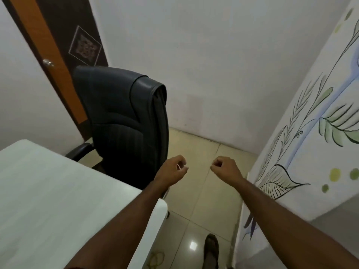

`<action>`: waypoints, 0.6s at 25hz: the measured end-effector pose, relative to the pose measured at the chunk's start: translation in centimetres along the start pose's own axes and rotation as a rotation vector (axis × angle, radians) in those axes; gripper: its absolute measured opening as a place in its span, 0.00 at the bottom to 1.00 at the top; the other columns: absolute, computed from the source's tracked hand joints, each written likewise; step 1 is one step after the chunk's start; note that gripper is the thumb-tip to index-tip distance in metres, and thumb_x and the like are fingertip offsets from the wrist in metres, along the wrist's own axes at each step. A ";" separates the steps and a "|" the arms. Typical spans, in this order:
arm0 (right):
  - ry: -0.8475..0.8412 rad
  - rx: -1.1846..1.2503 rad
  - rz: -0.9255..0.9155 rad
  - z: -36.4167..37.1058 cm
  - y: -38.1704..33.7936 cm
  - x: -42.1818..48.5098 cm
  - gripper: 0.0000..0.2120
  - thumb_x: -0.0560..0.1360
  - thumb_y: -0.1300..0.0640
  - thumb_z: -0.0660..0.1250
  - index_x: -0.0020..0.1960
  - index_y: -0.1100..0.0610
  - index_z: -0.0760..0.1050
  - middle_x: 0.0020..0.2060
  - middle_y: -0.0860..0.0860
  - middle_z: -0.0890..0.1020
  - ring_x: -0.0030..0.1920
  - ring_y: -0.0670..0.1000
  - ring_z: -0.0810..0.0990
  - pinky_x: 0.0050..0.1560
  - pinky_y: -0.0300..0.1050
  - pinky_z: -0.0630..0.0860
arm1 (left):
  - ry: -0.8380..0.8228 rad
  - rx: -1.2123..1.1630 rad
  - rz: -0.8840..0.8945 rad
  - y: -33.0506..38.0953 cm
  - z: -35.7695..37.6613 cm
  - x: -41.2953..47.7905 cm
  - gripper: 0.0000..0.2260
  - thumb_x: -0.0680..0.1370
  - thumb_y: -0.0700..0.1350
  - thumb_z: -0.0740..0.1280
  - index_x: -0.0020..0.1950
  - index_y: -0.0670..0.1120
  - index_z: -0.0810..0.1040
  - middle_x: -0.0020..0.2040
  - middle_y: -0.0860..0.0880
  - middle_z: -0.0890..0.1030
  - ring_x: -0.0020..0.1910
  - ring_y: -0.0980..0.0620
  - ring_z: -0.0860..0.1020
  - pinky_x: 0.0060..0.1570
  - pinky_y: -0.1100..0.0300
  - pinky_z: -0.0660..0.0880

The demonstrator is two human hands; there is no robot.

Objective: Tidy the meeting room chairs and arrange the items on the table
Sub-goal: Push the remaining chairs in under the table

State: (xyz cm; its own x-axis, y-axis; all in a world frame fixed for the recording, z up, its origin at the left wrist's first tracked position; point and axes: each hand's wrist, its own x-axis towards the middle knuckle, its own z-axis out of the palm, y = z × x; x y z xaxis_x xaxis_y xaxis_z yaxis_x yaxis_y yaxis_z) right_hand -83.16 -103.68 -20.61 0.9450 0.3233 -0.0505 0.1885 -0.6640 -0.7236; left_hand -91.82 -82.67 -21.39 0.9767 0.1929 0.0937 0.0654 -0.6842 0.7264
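Observation:
A black leather office chair (124, 113) with a high back stands at the far end of the white table (48, 191), its armrest (79, 150) close to the table edge. Both my arms reach forward over the floor. My left hand (174, 168) hovers just right of the chair's back, apart from it, with its fingers curled and nothing in them. My right hand (225, 167) is held at the same height, a little further right, also curled into a loose fist and holding nothing. No items show on the visible part of the table.
A beige tiled floor (204, 191) forms a narrow passage between the table and the right wall with a leaf mural (310, 152). A door (38, 45) with a round knob (48, 63) stands behind the chair. My sandalled foot (211, 247) is below.

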 end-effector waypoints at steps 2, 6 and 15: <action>0.001 0.026 0.007 -0.6 0.9 4.3 0.03 0.68 0.58 0.69 0.35 0.56 0.78 0.35 0.48 0.82 0.38 0.49 0.80 0.41 0.47 0.78 | 0.006 -0.040 -0.015 -0.2 0.6 4.5 0.03 0.73 0.48 0.69 0.43 0.51 0.75 0.39 0.53 0.80 0.35 0.55 0.77 0.39 0.58 0.76; -0.012 0.026 0.051 -2.7 3.9 16.5 0.04 0.66 0.57 0.68 0.33 0.54 0.77 0.34 0.47 0.81 0.38 0.49 0.80 0.41 0.45 0.77 | 0.049 -0.048 -0.080 -0.6 2.5 16.3 0.03 0.73 0.45 0.69 0.41 0.51 0.76 0.38 0.53 0.79 0.33 0.57 0.75 0.35 0.66 0.72; -0.141 0.038 0.063 -4.5 5.9 40.4 0.04 0.65 0.55 0.66 0.33 0.55 0.75 0.32 0.48 0.80 0.35 0.48 0.78 0.37 0.43 0.74 | 0.219 -0.110 -0.216 -2.3 4.3 39.4 0.04 0.72 0.38 0.69 0.40 0.46 0.77 0.36 0.51 0.79 0.34 0.54 0.75 0.36 0.65 0.72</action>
State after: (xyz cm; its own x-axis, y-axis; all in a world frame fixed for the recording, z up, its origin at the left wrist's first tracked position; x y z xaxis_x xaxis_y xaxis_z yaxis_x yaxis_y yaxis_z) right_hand -42.67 -97.60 -23.78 0.9071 0.3752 -0.1909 0.1174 -0.6609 -0.7412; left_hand -52.65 -76.54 -22.30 0.8748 0.4801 0.0645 0.2323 -0.5327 0.8138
